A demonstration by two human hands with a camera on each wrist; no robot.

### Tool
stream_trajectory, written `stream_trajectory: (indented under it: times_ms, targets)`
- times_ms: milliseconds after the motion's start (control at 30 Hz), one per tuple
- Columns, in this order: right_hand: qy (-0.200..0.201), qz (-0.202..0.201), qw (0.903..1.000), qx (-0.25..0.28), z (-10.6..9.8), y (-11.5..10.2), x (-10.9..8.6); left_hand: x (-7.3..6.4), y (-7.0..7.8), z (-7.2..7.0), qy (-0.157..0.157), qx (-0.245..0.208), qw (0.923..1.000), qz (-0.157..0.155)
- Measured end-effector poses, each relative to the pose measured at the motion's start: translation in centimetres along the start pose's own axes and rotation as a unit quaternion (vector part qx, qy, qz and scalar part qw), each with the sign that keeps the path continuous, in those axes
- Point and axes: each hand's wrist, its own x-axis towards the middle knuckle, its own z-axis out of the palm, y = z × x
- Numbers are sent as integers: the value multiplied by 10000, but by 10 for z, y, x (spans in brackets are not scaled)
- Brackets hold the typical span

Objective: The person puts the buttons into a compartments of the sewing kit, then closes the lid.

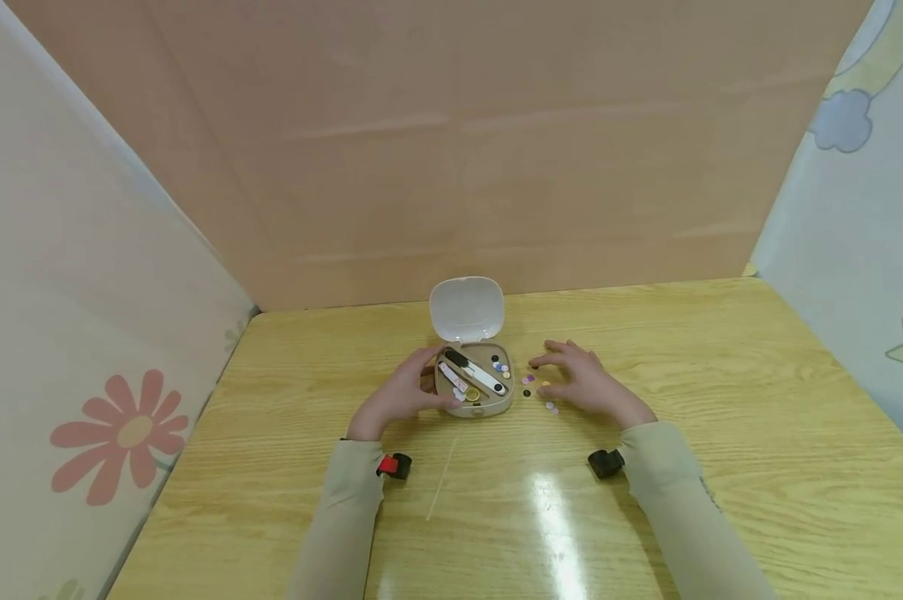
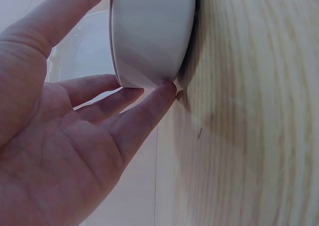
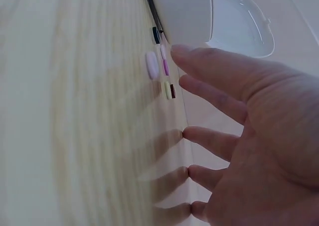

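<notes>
Across a pale wood tabletop (image 1: 271, 417), at work two-handed. With the left hand (image 1: 403, 390), holding the open case (image 1: 498, 408) immediately to its right, thumb at the front corner, fingers round the side. With the right hand (image 1: 584, 383), gripping nothing that shows, thumb and forefinger loosely spread. At and just left of those fingertips, much nearer than to the left hand: loose buttons (image 1: 527, 392), round, flat, without a long axis.

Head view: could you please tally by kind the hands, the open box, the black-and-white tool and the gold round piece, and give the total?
Hands: 2 (left hand, right hand)
Open box: 1
Black-and-white tool: 1
Gold round piece: 1
Total: 5
</notes>
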Motion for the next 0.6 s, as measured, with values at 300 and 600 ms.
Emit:
stream_trajectory:
  times_ms: [300,600]
  targets:
    - [-227,60,9984,519,-1,6,-7,0,-2,1,53,126,9999,-70]
    - [-255,-47,9971,721,-3,10,-8,-4,11,-1,-54,4,9999,-97]
